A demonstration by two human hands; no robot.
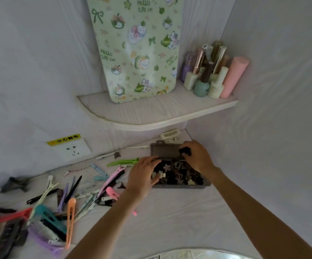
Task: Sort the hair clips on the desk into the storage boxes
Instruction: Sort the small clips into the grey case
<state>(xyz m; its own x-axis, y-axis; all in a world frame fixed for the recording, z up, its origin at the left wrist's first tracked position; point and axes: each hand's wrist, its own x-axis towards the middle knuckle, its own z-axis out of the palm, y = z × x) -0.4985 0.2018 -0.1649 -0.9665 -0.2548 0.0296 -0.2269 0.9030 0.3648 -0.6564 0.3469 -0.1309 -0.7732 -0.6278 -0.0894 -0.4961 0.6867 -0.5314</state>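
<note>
A grey see-through storage box (181, 186) lies open on the desk, its lid (165, 149) tilted back, and it is full of several small dark and pale claw clips. My left hand (144, 174) grips the box's left side, thumb over the rim. At the lid's right end, my right hand (198, 156) pinches a small black clip (185, 151). A spread of long clips (87, 191) in pink, green, purple, orange and black covers the desk to the left.
A corner shelf (151, 111) above the box carries a patterned green board (136, 47) and several nail polish bottles (211, 71). A white clip (170, 133) lies behind the box. A wall socket (71, 148) sits at left. Walls close in at the back and right.
</note>
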